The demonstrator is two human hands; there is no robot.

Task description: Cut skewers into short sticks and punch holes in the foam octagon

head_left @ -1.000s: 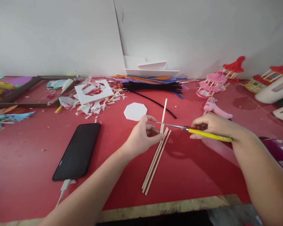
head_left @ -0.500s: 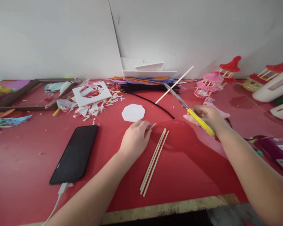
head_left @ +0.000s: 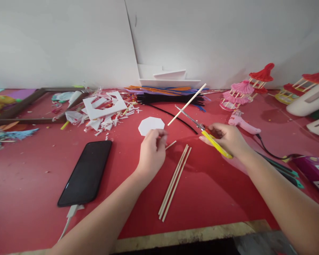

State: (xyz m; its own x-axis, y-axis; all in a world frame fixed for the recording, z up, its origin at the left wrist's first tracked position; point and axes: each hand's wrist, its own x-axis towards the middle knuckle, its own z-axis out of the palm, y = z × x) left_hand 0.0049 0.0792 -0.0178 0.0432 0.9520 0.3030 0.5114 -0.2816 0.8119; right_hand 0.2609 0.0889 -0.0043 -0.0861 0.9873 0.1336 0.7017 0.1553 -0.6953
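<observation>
My right hand (head_left: 224, 140) grips a pair of scissors (head_left: 215, 143) with a yellow handle, blades pointing up and left. A thin wooden stick (head_left: 194, 98) lies slantwise across the blades near their tips, off the table. My left hand (head_left: 152, 148) is over the table with its fingers loosely curled and thumb apart, holding nothing that I can see. Beside its thumb lies a short piece of stick (head_left: 171, 145), partly hidden by the hand. A white octagonal plate (head_left: 150, 124) is just beyond the left fingers. Several long sticks (head_left: 172, 187) lie side by side between my forearms.
A black phone (head_left: 86, 173) with a white cable lies at left. White offcuts (head_left: 105, 120), a dark frame (head_left: 18, 106) and pipe cleaners (head_left: 167, 97) are along the back. At right are a pink glue gun (head_left: 243, 123), small pagoda models (head_left: 240, 92) and a purple power strip (head_left: 312, 170).
My left fingers have let go of the short stick piece and lifted slightly. The scissors have moved left and down, with the long stick shifting along with the blades.
</observation>
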